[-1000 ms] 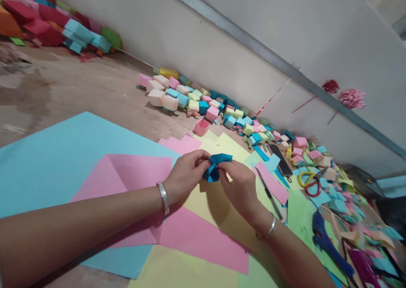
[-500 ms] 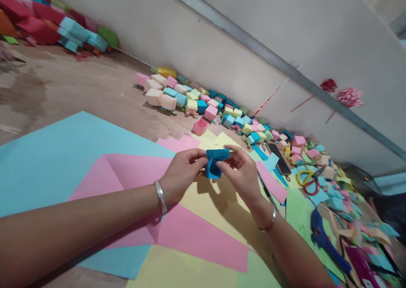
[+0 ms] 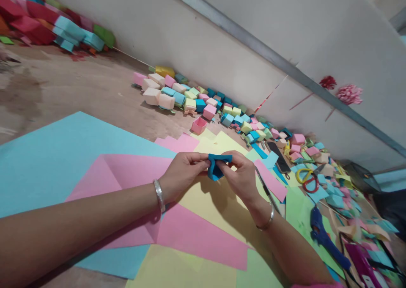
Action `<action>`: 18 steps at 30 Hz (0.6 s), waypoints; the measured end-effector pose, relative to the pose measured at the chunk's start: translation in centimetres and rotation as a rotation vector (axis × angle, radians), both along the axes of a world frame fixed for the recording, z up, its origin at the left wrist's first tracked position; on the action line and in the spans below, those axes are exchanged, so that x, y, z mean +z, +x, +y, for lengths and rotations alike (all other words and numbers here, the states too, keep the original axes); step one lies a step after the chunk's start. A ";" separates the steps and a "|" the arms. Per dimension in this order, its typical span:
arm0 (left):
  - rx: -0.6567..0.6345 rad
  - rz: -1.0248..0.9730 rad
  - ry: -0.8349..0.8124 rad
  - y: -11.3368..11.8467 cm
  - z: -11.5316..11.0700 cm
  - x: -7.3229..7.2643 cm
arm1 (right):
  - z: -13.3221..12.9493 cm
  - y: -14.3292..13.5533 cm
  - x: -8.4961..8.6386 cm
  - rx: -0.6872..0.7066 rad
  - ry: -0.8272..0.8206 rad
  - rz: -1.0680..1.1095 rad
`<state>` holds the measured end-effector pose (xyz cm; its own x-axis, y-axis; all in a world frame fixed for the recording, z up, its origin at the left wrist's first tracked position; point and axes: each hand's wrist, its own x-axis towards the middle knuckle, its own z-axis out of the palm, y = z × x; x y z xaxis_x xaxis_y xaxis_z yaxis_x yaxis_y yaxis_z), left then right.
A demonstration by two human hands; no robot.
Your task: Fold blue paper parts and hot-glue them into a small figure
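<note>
A small folded piece of blue paper, shaped like an open box, is held up between both hands. My left hand pinches its left side between thumb and fingers. On its right side my right hand grips the edge, with the thumb pressed at its opening and the fingers partly hidden behind. Beneath the hands lie sheets of coloured paper: a yellow sheet, a pink sheet and a large light blue sheet.
Along the wall runs a row of small paper boxes. On the right lie a phone, scissors, a blue glue gun and many paper scraps. A pink open box sits beyond the hands. Two paper flowers lean nearby.
The blue paper is tilted and now shows more of its opening. Both hands have tipped it slightly and my right fingers have closed in behind it.
</note>
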<state>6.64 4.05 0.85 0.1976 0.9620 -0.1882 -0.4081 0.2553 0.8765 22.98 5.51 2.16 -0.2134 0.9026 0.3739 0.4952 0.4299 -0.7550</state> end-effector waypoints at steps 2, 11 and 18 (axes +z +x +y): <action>0.009 0.041 0.000 -0.1 -0.1 0.1 | -0.1 -0.1 -0.1 -0.004 0.000 0.013; -0.185 -0.243 -0.248 -0.2 0.1 -0.3 | -0.3 -0.4 -1.0 -0.023 0.098 0.057; -0.241 -0.202 -0.255 -0.4 0.1 -0.4 | -0.4 -0.8 -0.8 -0.003 0.132 0.042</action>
<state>6.25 4.15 0.44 0.4692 0.8113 -0.3488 -0.4681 0.5634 0.6808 22.23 5.16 1.33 -0.1920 0.8456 0.4980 0.4660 0.5252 -0.7121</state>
